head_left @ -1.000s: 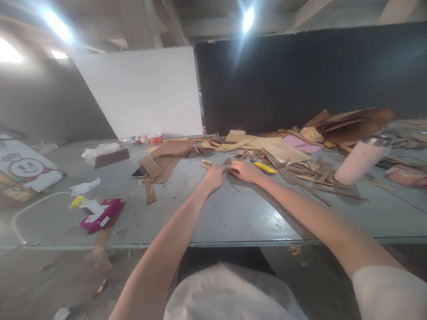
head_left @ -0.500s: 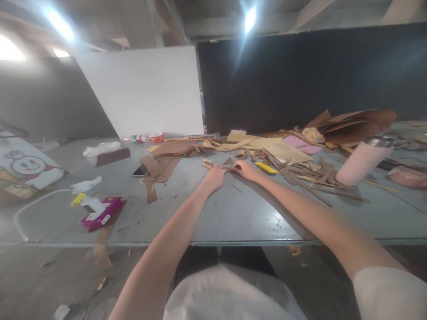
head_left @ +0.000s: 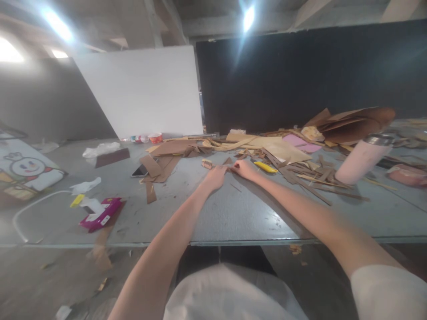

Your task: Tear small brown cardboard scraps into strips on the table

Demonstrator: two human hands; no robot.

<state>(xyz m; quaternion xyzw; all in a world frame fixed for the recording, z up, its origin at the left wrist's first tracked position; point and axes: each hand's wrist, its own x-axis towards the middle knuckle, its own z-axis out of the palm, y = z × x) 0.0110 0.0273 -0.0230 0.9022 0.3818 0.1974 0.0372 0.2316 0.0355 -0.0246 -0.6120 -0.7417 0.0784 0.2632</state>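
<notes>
My left hand (head_left: 215, 177) rests on the grey table with its fingers drawn together against the end of a small brown strip (head_left: 228, 168), which looks like card or leather. At the strip's other side my right hand (head_left: 244, 170) is closed in a pinch, thumb and forefinger meeting at it. The fingers hide much of the strip. Just beyond my left hand lies a small tan piece with dark marks (head_left: 207, 164). A yellow utility knife (head_left: 266, 167) lies right of my right hand, apart from it.
Many brown offcuts (head_left: 310, 175) lie to the right, near a pink tumbler (head_left: 363, 160). Leftward are a phone (head_left: 139, 171), brown sheets (head_left: 167, 166) and a magenta wipes pack (head_left: 102, 216). The table's front edge (head_left: 233, 243) runs close to my body.
Both hands stay at almost the same spot, with only slight finger movement at the brown strip. The view has shifted a little.
</notes>
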